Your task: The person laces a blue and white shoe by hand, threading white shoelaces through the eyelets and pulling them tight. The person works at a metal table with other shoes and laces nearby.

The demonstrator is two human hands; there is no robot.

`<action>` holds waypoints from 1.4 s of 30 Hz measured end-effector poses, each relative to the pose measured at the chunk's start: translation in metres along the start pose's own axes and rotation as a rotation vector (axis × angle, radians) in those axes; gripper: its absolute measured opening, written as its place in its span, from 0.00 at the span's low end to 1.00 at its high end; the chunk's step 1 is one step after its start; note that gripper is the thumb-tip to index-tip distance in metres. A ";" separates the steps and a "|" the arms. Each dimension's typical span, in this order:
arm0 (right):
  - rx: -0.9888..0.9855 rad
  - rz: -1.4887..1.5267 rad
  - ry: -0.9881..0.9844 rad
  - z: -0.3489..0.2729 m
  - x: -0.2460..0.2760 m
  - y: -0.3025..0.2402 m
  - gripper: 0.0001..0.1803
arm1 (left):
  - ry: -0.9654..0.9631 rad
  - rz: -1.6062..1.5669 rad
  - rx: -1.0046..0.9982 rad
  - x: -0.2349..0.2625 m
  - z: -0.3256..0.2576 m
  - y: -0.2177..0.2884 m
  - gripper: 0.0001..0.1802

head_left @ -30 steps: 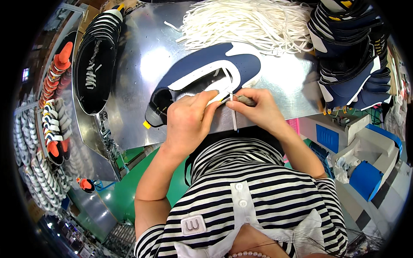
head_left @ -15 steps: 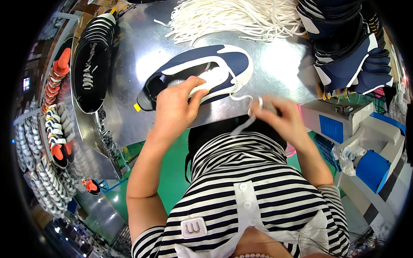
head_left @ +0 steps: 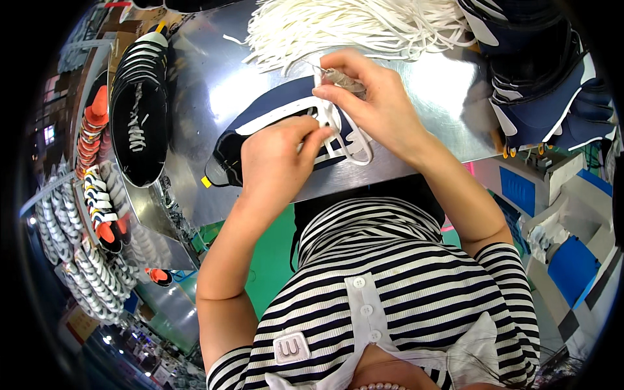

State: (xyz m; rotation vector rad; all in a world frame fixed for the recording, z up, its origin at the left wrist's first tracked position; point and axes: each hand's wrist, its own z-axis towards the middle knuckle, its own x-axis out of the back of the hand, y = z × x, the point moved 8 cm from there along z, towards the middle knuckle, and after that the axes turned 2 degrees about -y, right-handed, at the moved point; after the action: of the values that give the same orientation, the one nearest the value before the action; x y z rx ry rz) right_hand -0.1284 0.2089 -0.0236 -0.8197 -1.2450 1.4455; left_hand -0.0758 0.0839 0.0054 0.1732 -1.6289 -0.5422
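A navy and white shoe upper (head_left: pixel 279 98) lies on the metal table, its yellow-tipped heel to the left and its toe to the right. My left hand (head_left: pixel 276 161) is closed on the white edge near its opening, fingertips pinched together. Over the toe end, my right hand (head_left: pixel 380 104) grips a hook tool with a wrapped, greyish handle (head_left: pixel 346 82); its thin metal tip points up and left. White shoelace (head_left: pixel 361 160) loops out of the upper beside the hands, and a white strand stands between the right thumb and finger. My fingers hide part of the lacing area.
A heap of white laces (head_left: pixel 351 32) covers the table's far side. Stacked navy uppers (head_left: pixel 543 107) stand at the right, and nested black uppers (head_left: pixel 138 117) at the left. Racks of shoes (head_left: pixel 84 260) lie beyond the left edge; a grey and blue machine (head_left: pixel 572 260) stands lower right.
My right hand has moved from the table's front edge up and left, over the shoe upper's toe. The lace now loops close to the shoe. My left hand stays on the upper.
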 end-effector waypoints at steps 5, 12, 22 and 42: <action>-0.325 -0.034 -0.179 -0.046 0.010 0.002 0.12 | 0.127 -0.010 0.011 -0.002 0.004 -0.011 0.14; -0.272 -0.174 -0.266 -0.067 0.005 0.005 0.10 | 0.159 -0.040 0.013 -0.001 0.007 -0.012 0.15; -0.267 -0.403 -0.269 -0.061 -0.001 0.005 0.08 | -0.144 -0.326 -0.006 -0.009 0.004 -0.016 0.12; -0.454 0.286 -0.041 -0.043 0.036 0.024 0.20 | 0.097 -0.105 -0.116 0.013 -0.044 -0.001 0.12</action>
State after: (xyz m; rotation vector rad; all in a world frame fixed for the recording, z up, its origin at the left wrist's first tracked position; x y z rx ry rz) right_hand -0.1035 0.2562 -0.0525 -1.3217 -1.5649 1.4231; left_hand -0.0356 0.0669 0.0180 0.1961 -1.4958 -0.6969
